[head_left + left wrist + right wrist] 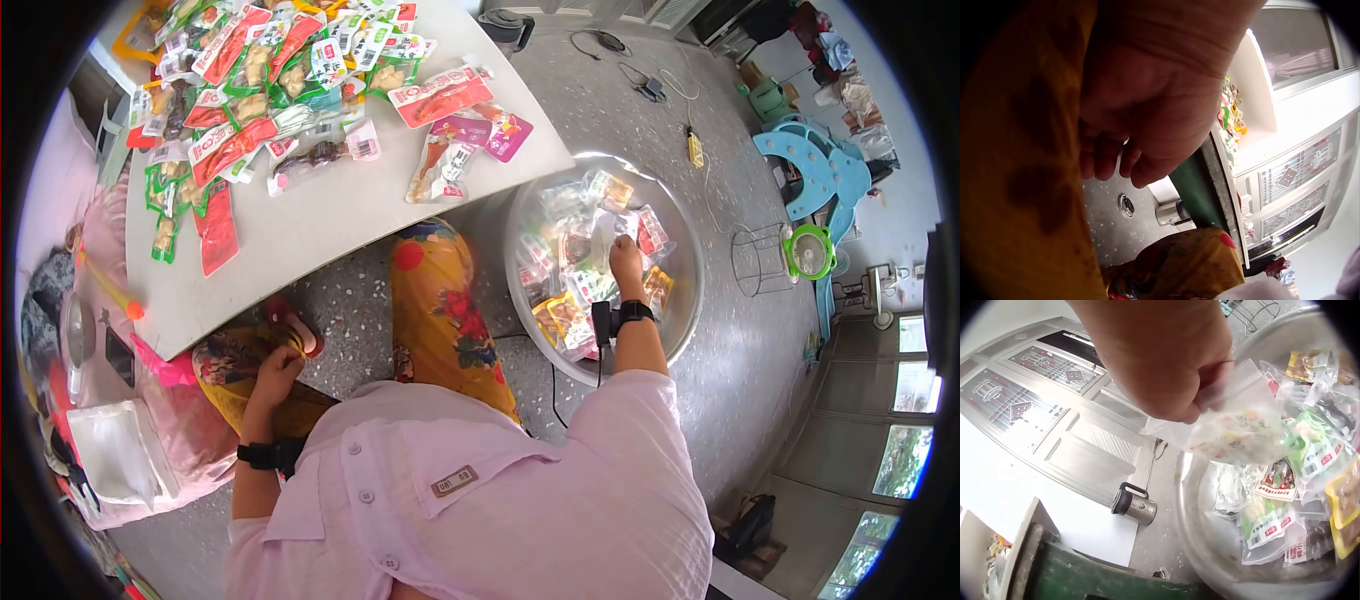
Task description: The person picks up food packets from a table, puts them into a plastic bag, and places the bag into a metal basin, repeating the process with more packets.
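Observation:
My right hand [627,262] reaches over a large metal basin [688,312] beside the table. It pinches a clear plastic bag [1241,434] by its top edge; small coloured pieces or prints show through the plastic, and the fingertips are partly hidden behind the hand. Beneath the bag, several clear bags with packaged snacks [1266,522] lie in the basin. My left hand [279,376] hangs loosely curled by the patterned trouser leg [225,365], holding nothing. In the left wrist view its fingers [1107,156] droop beside the cloth.
Many snack packets [250,80] are heaped on the pale table [320,225]. A metal kettle [1138,509] stands on the floor beyond the basin. A cable with a yellow power strip [695,150] and a wire-caged fan [806,251] are to the right. A white tray [120,450] lies at the left.

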Demonstrator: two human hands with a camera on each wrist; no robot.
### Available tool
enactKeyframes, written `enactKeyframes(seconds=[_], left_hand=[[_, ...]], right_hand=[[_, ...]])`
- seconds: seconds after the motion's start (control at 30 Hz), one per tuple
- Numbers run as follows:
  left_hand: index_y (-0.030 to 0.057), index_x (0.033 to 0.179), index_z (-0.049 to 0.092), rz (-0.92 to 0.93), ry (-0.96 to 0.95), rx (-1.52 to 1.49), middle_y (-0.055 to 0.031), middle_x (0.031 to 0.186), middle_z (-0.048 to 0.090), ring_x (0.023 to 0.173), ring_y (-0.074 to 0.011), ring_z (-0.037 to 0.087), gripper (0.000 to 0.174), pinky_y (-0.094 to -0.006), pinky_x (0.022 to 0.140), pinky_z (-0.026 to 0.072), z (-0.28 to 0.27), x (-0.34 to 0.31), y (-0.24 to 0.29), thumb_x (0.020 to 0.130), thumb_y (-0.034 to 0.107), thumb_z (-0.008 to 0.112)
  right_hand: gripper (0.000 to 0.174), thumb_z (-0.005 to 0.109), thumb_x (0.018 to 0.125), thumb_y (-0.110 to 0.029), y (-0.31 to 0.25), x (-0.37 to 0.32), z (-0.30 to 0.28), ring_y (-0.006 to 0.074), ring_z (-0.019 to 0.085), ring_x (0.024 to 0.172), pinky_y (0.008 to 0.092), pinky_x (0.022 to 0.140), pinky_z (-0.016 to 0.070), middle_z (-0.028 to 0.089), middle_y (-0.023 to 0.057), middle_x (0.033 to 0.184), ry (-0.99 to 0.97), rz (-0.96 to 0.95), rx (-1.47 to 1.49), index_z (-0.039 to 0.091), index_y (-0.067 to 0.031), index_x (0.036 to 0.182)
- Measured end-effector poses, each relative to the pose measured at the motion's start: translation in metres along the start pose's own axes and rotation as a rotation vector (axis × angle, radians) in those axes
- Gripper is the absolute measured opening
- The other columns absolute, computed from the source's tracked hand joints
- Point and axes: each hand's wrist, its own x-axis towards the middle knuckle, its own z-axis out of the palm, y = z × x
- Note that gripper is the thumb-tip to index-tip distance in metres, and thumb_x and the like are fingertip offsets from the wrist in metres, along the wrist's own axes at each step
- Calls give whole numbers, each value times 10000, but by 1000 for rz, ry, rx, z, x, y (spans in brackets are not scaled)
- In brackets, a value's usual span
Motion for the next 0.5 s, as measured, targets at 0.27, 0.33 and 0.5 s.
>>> enactKeyframes(seconds=[0.27,0.33,0.5], left_hand=[[14,807,531,78,18,57,-53,726,536,689,-121,498,119,-251,626,405,-2,-3,9,736,106,557],[13,813,535,80,8,51,-58,734,542,695,-123,501,125,-253,629,407,-2,-3,4,735,108,559],[11,822,542,55,35,21,-68,757,552,710,-125,506,136,-257,635,413,-4,-10,19,737,115,565]], right_hand=[[149,447,756,-146,-58,-65,124,343,555,713,403,640,443,564,188,716,-271,-345,154,533,-24,759],[155,490,741,-156,-97,-91,103,286,574,683,354,631,453,576,158,705,-346,-254,304,546,-19,786],[140,538,730,-159,-166,-107,52,265,582,686,322,633,455,585,144,728,-410,-239,645,552,-36,796]])
